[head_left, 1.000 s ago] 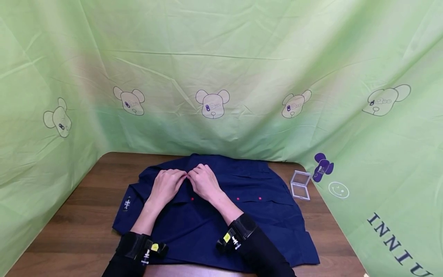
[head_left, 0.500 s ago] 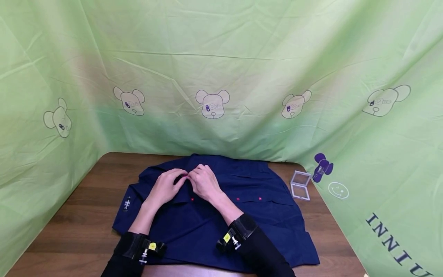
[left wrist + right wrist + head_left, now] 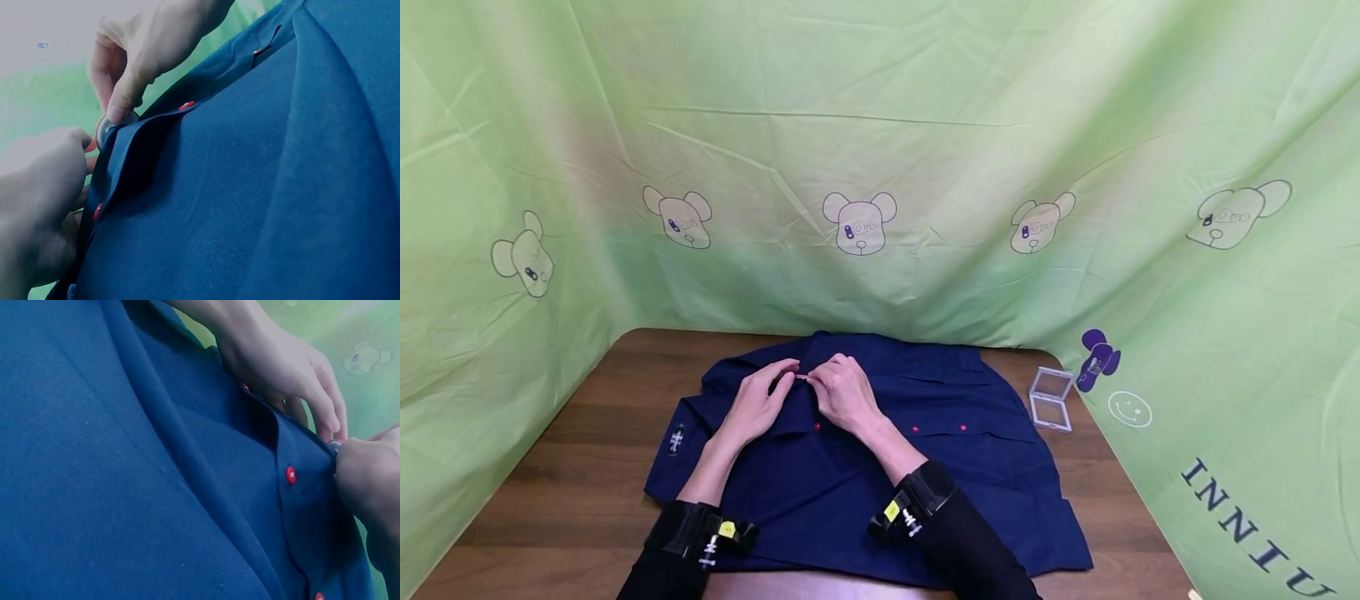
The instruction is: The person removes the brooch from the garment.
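Observation:
A navy shirt (image 3: 880, 500) lies on the table with its collar end to the left and red buttons (image 3: 915, 429) along its front strip. At the strip's edge, my right hand (image 3: 844, 392) pinches a small round disc (image 3: 103, 132), grey-faced with a reddish rim; in the head view it shows as a thin pink line. The right thumb presses on the disc's face in the left wrist view. My left hand (image 3: 756, 407) is beside it, thumb and forefinger parted, fingertips right at the disc's edge. Part of the disc is hidden by the fingers.
A small clear hinged case (image 3: 1050, 411) stands open on the wooden table (image 3: 580, 425), right of the shirt. Green cloth (image 3: 865, 108) printed with bear heads surrounds the table at the back and sides. A label (image 3: 676, 438) shows inside the collar.
My left thumb and forefinger have spread apart and drawn slightly left, so more of the disc's edge shows. The right hand stays at about the same spot, and the shirt lies unchanged.

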Demonstrator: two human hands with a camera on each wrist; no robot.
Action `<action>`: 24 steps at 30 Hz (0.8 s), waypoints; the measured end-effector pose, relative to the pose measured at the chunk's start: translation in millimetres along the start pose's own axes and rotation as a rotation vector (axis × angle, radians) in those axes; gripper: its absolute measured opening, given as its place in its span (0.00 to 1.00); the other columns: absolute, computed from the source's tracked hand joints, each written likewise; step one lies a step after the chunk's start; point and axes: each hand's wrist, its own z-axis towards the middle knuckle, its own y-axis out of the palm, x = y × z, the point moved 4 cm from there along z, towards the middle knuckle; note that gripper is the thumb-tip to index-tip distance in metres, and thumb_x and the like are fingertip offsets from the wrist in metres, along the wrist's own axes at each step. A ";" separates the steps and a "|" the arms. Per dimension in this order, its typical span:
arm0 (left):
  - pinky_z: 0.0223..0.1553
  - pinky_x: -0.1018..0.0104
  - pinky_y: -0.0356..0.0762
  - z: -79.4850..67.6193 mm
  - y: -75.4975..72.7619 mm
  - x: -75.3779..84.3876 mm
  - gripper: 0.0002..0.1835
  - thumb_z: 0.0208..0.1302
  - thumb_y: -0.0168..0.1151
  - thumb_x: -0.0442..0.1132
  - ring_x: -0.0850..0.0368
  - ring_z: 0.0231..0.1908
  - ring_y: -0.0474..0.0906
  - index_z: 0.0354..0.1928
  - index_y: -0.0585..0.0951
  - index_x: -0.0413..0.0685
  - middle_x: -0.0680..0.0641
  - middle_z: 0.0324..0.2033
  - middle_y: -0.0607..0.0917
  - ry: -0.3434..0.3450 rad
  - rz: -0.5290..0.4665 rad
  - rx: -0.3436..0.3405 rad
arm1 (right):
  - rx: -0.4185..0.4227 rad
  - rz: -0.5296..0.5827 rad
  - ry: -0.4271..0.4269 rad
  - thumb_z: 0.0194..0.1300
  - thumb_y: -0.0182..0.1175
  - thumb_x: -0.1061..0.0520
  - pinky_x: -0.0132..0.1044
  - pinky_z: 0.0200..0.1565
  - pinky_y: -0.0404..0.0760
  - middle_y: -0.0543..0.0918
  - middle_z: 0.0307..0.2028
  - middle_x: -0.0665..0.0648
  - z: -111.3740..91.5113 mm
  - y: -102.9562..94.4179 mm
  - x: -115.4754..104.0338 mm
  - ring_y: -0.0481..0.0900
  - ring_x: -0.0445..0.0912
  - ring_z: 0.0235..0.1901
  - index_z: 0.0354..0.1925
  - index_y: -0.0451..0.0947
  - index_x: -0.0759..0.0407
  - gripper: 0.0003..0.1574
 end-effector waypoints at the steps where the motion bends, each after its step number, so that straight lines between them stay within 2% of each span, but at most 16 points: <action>1: 0.58 0.48 0.76 -0.5 -0.1 -0.7 0.15 0.77 0.58 0.34 0.48 0.58 0.79 0.60 0.83 0.38 0.41 0.55 0.86 -0.011 -0.005 0.000 | 0.008 0.012 0.010 0.65 0.68 0.58 0.39 0.40 0.77 0.91 0.33 0.48 -0.6 0.6 0.5 0.81 0.43 0.39 0.35 0.91 0.55 0.05; 9: 0.57 0.47 0.76 -1.5 -0.8 -4.0 0.16 0.78 0.57 0.37 0.47 0.57 0.79 0.60 0.83 0.37 0.41 0.55 0.86 -0.055 -0.031 -0.001 | 0.054 0.147 0.132 0.64 0.70 0.59 0.38 0.42 0.80 0.91 0.33 0.48 -4.6 5.5 3.9 0.82 0.42 0.38 0.36 0.92 0.57 0.05; 17: 0.58 0.46 0.75 -2.2 -0.4 -5.5 0.17 0.78 0.57 0.38 0.46 0.59 0.78 0.61 0.83 0.38 0.40 0.57 0.85 -0.079 -0.042 -0.009 | 0.135 0.301 0.297 0.62 0.73 0.59 0.34 0.34 0.80 0.92 0.32 0.48 -6.8 8.2 7.5 0.82 0.39 0.33 0.35 0.93 0.55 0.04; 24: 0.55 0.47 0.77 -2.3 1.0 -7.0 0.16 0.77 0.59 0.37 0.47 0.56 0.80 0.60 0.84 0.39 0.41 0.55 0.86 -0.088 -0.050 0.008 | 0.147 0.347 0.391 0.62 0.73 0.56 0.32 0.31 0.79 0.91 0.31 0.46 -8.0 10.5 9.6 0.81 0.36 0.33 0.36 0.94 0.52 0.04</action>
